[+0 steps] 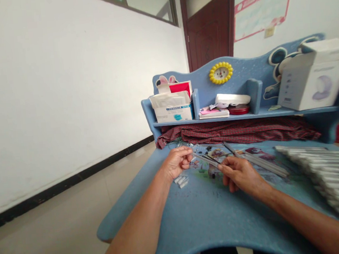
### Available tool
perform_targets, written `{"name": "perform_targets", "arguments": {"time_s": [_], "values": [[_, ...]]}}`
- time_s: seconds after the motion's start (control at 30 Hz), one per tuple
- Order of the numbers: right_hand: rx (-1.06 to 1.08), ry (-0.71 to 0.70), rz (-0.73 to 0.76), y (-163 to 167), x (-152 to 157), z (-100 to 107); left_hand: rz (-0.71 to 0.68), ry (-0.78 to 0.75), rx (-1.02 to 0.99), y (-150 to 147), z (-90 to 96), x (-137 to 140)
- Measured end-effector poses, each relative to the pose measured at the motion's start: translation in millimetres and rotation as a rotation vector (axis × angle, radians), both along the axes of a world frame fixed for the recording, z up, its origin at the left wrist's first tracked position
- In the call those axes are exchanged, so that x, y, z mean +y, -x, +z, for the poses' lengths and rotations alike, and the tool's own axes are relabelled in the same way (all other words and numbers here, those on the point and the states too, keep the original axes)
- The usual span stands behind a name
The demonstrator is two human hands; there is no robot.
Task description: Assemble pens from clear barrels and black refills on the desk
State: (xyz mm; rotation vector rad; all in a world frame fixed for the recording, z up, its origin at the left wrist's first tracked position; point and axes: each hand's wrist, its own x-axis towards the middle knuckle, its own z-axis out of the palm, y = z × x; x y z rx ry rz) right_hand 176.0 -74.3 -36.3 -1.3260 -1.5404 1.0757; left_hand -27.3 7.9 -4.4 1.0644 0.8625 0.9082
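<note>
Between my two hands stretches a slim clear plastic sleeve (205,159), tilted down to the right, with a thin dark stick along it; whether the stick is inside cannot be made out. My left hand (178,161) pinches the upper left end between thumb and fingers. The lower right end sits in the closed thumb and fingers of my right hand (240,174). Just below my left hand lie several short clear-and-white pieces (181,180). Small black parts (208,149) are scattered behind the sleeve. Beyond my right hand lie long clear sleeves (266,165) and a grey strip (230,148).
A large stack of silvery-white wrapped lengths (330,172) covers the right of the blue desk (192,220). Bunched checked cloth (241,131) runs along the back. The shelf above holds a mask box (174,112), a white carton (310,77) and a red round tin (239,110).
</note>
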Motion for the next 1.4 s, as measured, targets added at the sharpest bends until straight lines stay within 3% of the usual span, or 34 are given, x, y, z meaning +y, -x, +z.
{"name": "perform_targets", "arguments": {"time_s": [0.2,0.4,0.57,0.93,1.2,1.4], "values": [[-0.084,-0.057,0.009,1.9,-5.2,5.6,0.012,0.018,-0.016,-5.0,-2.5,-2.0],[-0.249,-0.312,-0.099,2.8,-7.9,4.5,0.056,0.037,-0.027,-12.2,0.6,-8.4],[-0.371,-0.417,-0.129,2.9,-6.5,-2.4,0.097,0.034,0.016,-17.6,3.1,-13.7],[-0.696,-0.44,-0.131,-4.0,-2.1,15.5,0.141,-0.07,0.008,-25.7,1.6,-6.6],[-0.898,-0.422,-0.144,-5.1,-1.8,30.7,-0.025,-0.207,0.118,-32.3,11.0,-16.4],[-1.059,-0.534,-0.085,-6.1,-10.5,55.8,-0.178,-0.223,0.199,-29.0,10.0,-15.2]]}}
